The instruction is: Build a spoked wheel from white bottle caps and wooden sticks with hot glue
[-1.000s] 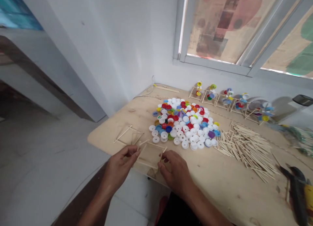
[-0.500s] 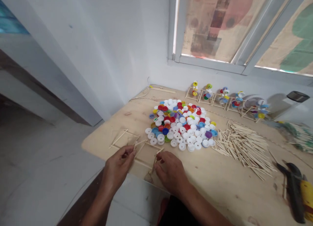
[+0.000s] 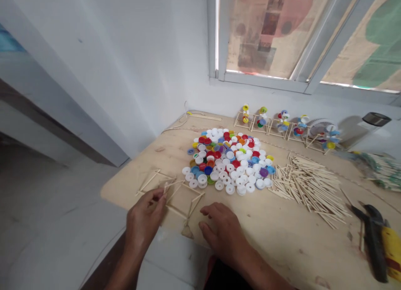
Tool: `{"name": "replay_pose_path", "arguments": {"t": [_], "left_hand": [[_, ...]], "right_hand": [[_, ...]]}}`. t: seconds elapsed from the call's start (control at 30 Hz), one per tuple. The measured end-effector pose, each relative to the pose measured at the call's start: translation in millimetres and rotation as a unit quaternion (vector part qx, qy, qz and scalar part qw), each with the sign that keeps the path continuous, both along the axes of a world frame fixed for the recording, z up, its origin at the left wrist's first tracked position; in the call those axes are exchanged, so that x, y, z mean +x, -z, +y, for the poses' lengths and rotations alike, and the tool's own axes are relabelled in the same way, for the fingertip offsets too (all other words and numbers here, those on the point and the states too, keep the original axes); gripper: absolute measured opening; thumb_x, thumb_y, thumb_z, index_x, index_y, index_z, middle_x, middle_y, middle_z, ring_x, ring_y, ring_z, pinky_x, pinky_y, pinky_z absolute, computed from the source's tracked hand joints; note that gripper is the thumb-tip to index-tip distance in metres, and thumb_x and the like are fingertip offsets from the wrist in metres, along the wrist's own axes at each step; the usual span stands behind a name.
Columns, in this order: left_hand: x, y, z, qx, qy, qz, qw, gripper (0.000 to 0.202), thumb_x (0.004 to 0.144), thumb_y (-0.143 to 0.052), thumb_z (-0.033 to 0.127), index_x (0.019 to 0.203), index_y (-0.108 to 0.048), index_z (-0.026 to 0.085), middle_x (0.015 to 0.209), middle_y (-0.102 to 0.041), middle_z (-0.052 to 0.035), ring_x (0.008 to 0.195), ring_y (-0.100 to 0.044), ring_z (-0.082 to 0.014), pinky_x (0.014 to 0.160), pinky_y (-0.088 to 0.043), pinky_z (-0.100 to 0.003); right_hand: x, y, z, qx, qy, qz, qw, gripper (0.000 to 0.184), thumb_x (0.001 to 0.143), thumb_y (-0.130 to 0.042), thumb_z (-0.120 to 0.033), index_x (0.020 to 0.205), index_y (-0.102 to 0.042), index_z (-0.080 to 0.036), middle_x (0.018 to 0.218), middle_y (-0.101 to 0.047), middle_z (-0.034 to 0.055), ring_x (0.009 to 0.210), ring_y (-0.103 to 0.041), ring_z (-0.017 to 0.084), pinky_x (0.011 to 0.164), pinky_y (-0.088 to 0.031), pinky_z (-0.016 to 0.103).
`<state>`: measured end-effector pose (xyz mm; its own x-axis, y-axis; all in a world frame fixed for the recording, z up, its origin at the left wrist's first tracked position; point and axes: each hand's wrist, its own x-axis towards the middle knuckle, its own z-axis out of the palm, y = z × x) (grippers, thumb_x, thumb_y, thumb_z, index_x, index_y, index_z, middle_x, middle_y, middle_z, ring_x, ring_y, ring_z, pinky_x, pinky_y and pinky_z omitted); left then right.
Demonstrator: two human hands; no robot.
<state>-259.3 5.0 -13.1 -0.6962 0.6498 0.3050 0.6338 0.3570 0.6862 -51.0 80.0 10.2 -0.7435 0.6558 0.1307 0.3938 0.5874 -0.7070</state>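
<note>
Near the table's front edge, my left hand (image 3: 145, 217) pinches a thin wooden stick (image 3: 166, 189) between thumb and fingers. Just beyond it lies a frame of sticks (image 3: 147, 181) on the wood. To its right is a second stick frame (image 3: 177, 212), with my left fingertips over its left side. My right hand (image 3: 222, 227) is apart from that frame, to its right, with fingers spread and nothing in them. The colourful bottle caps (image 3: 230, 166) lie in a heap beyond both hands.
A pile of loose sticks (image 3: 308, 185) lies to the right. Several stick stands with cap wheels (image 3: 283, 123) line the wall. A black-and-yellow tool (image 3: 376, 244) rests at the right edge. A small fan (image 3: 316, 127) and a cord (image 3: 180, 122) are at the back.
My right hand has let go of the right side of the second stick frame and drawn back with fingers apart. My left hand keeps its pinch. The view has shifted slightly.
</note>
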Motion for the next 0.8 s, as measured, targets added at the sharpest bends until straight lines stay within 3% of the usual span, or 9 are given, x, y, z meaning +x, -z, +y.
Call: {"name": "replay_pose_path", "arguments": {"t": [0.17, 0.4, 0.5, 0.6, 0.7, 0.8], "left_hand": [[4.8, -2.5, 0.8, 0.0, -0.01, 0.002, 1.0, 0.029, 0.079, -0.054, 0.046, 0.092, -0.063, 0.022, 0.081, -0.068, -0.0029, 0.072, -0.063, -0.0185, 0.06, -0.047, -0.026], [42.5, -27.9, -12.4, 0.056, -0.077, 0.065, 0.993, 0.022, 0.084, -0.051, 0.037, 0.097, -0.061, 0.023, 0.096, -0.067, -0.0022, 0.084, -0.063, -0.0198, 0.08, -0.05, -0.034], [73.8, -27.6, -19.2, 0.128, 0.006, 0.12, 0.985, 0.012, 0.085, -0.052, 0.029, 0.088, -0.061, 0.022, 0.084, -0.066, -0.0019, 0.078, -0.063, -0.0182, 0.078, -0.051, -0.033], [104.8, -19.6, -13.4, 0.12, 0.088, 0.129, 0.98, 0.01, 0.085, -0.052, 0.02, 0.091, -0.06, 0.022, 0.085, -0.067, -0.0037, 0.079, -0.064, -0.0175, 0.078, -0.051, -0.032], [123.7, -9.2, 9.1, 0.131, 0.2, 0.138, 0.961, 0.013, 0.085, -0.051, 0.018, 0.094, -0.06, 0.022, 0.086, -0.068, -0.0052, 0.083, -0.064, -0.0181, 0.078, -0.052, -0.032], [130.2, -0.2, 37.7, 0.122, 0.227, 0.151, 0.954, 0.016, 0.086, -0.047, 0.017, 0.089, -0.062, 0.02, 0.084, -0.069, -0.0057, 0.083, -0.064, -0.0181, 0.078, -0.053, -0.032]], "right_hand": [[30.5, 0.8, -1.5, -0.018, 0.028, 0.011, 0.999, 0.02, 0.084, -0.055, -0.019, 0.103, -0.062, -0.019, 0.097, -0.067, 0.0064, 0.091, -0.061, 0.021, 0.081, -0.047, 0.035], [83.8, 8.5, -2.2, -0.02, 0.09, 0.044, 0.995, 0.018, 0.088, -0.053, -0.023, 0.104, -0.062, -0.022, 0.098, -0.067, 0.0061, 0.092, -0.063, 0.02, 0.081, -0.05, 0.032], [107.6, 9.6, -1.3, -0.019, 0.135, 0.063, 0.989, 0.016, 0.089, -0.052, -0.026, 0.101, -0.062, -0.022, 0.096, -0.067, 0.0057, 0.088, -0.064, 0.019, 0.079, -0.052, 0.029], [131.5, 11.8, 1.9, -0.013, 0.179, 0.071, 0.981, 0.017, 0.09, -0.051, -0.029, 0.099, -0.063, -0.022, 0.093, -0.068, 0.0061, 0.084, -0.065, 0.019, 0.075, -0.054, 0.026], [154.2, 17.1, 7.0, -0.008, 0.22, 0.073, 0.973, 0.019, 0.09, -0.051, -0.032, 0.099, -0.064, -0.022, 0.092, -0.069, 0.0071, 0.085, -0.066, 0.02, 0.074, -0.054, 0.025], [171.3, 24.5, 11.2, -0.017, 0.237, 0.074, 0.969, 0.02, 0.09, -0.052, -0.035, 0.098, -0.065, -0.021, 0.092, -0.07, 0.0073, 0.086, -0.067, 0.02, 0.073, -0.055, 0.024]]}}
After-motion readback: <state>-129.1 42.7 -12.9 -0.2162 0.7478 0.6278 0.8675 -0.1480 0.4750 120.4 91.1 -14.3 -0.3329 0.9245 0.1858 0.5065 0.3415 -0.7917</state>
